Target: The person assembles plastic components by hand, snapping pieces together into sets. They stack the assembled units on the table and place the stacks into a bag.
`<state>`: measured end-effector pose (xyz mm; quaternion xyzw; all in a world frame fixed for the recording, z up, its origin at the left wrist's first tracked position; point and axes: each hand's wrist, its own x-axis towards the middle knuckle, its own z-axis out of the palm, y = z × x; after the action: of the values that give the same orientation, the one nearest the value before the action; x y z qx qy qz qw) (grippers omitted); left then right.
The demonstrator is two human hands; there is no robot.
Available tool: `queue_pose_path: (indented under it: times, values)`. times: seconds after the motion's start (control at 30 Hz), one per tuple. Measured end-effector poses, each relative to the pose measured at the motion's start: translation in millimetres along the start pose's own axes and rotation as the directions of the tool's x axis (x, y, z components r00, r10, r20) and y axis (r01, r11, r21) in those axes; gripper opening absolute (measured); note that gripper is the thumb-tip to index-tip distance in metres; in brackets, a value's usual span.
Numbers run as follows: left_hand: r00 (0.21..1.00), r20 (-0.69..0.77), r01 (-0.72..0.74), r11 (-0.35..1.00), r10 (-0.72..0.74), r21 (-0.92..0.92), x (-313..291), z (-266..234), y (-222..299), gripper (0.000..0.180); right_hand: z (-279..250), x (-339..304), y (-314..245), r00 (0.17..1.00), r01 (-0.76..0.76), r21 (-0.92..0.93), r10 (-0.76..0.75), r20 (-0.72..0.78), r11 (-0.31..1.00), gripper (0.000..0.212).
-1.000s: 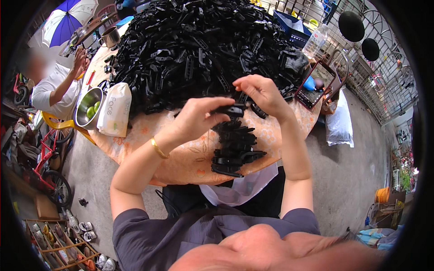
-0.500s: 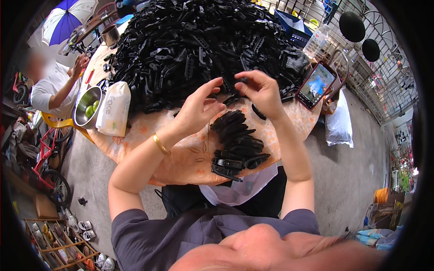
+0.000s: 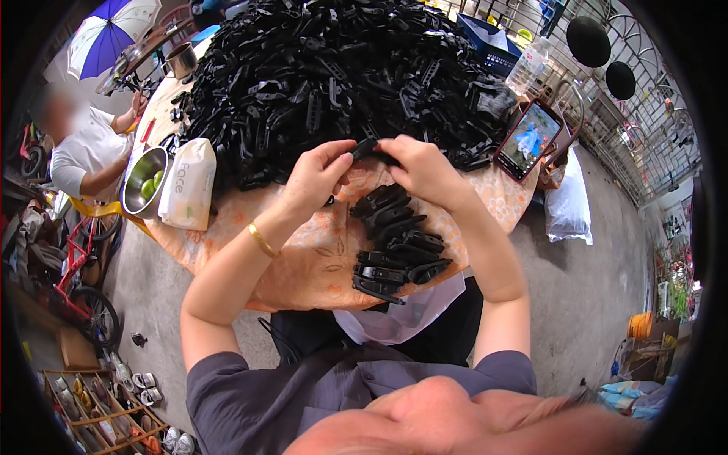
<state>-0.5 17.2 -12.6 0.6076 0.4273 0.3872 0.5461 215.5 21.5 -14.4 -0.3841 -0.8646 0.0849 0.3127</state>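
Observation:
Between my two hands is a slim black plastic part [image 3: 365, 147], just in front of the big heap [image 3: 303, 83] of similar black parts. My left hand [image 3: 318, 173], with a gold bangle on its wrist, pinches the part's left side between thumb and fingers. At its right end the fingers of my right hand [image 3: 419, 171] are closed; a dark bit shows under them, and I cannot tell whether it is a separate piece. Nearer to me, a smaller stack of black parts [image 3: 398, 235] lies on the orange patterned tablecloth [image 3: 303, 273].
A phone [image 3: 528, 142] leans upright at the right. On the left are a tissue pack [image 3: 189, 184] and a steel bowl [image 3: 135, 199] with green fruit. A white plastic bag [image 3: 406, 318] hangs at the front edge. A person [image 3: 95, 144] sits at far left.
My hands, apart before with fingers spread, have come together on the black part. The left now pinches it, and the right has moved left and closed at its end.

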Motion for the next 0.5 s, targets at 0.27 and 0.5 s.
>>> queue_pose_path:
  times: [0.27,0.5]
  values:
    - [0.977,0.183,0.146,0.966,-0.107,-0.214,-0.6,-3.4,1.3,0.036,-0.8,5.1,-26.4,0.948,-0.014,0.706,0.234,-0.216,0.708,0.022]
    - [0.917,0.394,0.173,0.828,0.061,-0.533,-6.0,2.9,-3.2,0.044,7.9,4.4,-28.0,0.921,0.097,0.579,0.147,-0.360,0.809,0.024]
